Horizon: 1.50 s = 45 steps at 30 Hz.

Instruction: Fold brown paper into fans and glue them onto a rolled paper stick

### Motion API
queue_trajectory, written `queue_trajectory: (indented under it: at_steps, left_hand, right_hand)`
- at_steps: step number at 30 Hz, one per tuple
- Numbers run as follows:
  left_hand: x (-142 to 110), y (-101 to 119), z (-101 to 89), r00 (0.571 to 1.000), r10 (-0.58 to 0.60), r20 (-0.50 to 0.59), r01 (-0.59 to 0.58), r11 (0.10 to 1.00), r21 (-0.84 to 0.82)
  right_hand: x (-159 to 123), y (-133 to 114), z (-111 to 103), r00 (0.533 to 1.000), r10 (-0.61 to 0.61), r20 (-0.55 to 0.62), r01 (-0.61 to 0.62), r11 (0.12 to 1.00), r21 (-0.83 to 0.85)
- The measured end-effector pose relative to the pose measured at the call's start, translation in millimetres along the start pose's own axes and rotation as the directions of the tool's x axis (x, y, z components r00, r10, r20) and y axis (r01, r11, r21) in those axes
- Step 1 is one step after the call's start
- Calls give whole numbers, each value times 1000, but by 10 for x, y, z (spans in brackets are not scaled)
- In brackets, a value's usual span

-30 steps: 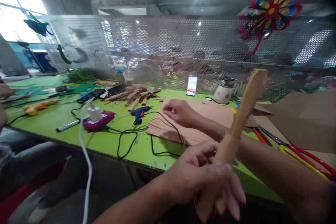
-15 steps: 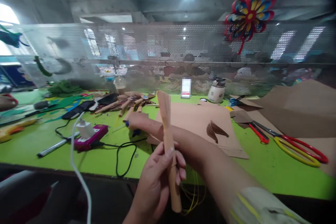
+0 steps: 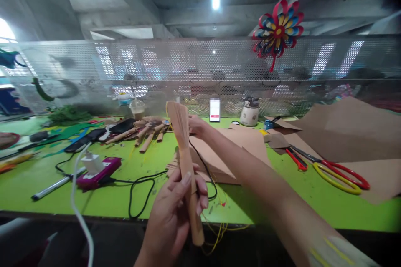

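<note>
At the left of the green desk (image 3: 108, 204), a silver marker pen (image 3: 54, 187), then a smooth white cable (image 3: 78, 208) draped over the near edge; in case of a tug, likely to drag down the boxy white charger (image 3: 92, 163) and glossy magenta power strip (image 3: 102, 174). Further right, a jumble of stiff brown-paper rolls (image 3: 148, 142), slender and easily crushed.

In the left hand (image 3: 177, 204), nearly upright at the desk's near edge, a brown-paper tube (image 3: 185, 158): rounded below, flared and finely ridged on top. Fingers closed around the lower shaft; likely to dent it if squeezed hard, or let it twist if slack. Just behind the flare, the right hand (image 3: 196, 125), fingers mostly hidden: cannot tell how open, or whether around anything. Close by, a black cord (image 3: 204, 159) and wispy yellow strands (image 3: 222, 230), both apt to snag.

Beneath the right forearm, matte kraft sheets (image 3: 247, 138), liable to crease under pressure. Rightmost, a red utility knife (image 3: 296, 159), steel scissors (image 3: 318, 161) with looped handles, possibly nicking a careless forearm, and a buckled kraft sheet (image 3: 351, 133).
</note>
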<state>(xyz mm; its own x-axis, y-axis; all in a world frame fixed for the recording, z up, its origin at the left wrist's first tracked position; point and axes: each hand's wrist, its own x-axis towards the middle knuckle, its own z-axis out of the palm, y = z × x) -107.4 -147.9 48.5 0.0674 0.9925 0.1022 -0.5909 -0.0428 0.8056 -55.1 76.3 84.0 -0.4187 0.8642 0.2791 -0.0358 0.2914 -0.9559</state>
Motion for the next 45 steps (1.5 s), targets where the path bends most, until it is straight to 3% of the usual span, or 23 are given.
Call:
queue_trajectory:
  at_steps: [3,6,9,11,15,19,23,26,32,41,45]
  left_hand:
    - [143,80,58,997,69,35,-69,998,-4]
    - [407,167,132,986,154,68,-153,988,-11]
    - [760,199,218,975,202,91,-200,979,-29]
    - [1008,169,264,977,168,130,-171,985,10]
    - [1420,18,298,990,53,131,-63,995,72]
    - [1610,-173,259,998,-31,48,26,993,114]
    - [1570,-380,204,995,-95,16,91,980,180]
    - [1476,-505,182,993,-100,67,83,972,219]
    - [1380,-548,198,977,-164,137,131,967,220]
    - [1334,-566,217,973,-195,121,157,951,267]
    - [1335,-589,218,969,-207,138,170,956,240]
  right_hand:
    - [-238,-158,-594,999,15,-38,-9,990,142]
    - [-652,-310,-1081,996,-4,-94,25,973,228]
    - [-1167,-416,-1388,989,-17,-147,53,968,244]
    - [-1493,-444,-1499,975,12,-221,32,980,194]
    - [-1928,-422,-1556,962,155,-225,-126,982,140]
    - [-2043,-441,-1540,937,258,-234,-217,958,187]
    - [-2030,-504,-1597,923,228,-310,-169,964,206]
    - [-2057,-450,-1678,913,159,-375,-91,977,192]
    - [-2245,-164,-1828,953,-8,-302,47,991,122]
    - [-2348,-35,-1846,969,85,-233,-91,996,-15]
    - [-2311,-54,-1754,976,145,-161,-131,987,93]
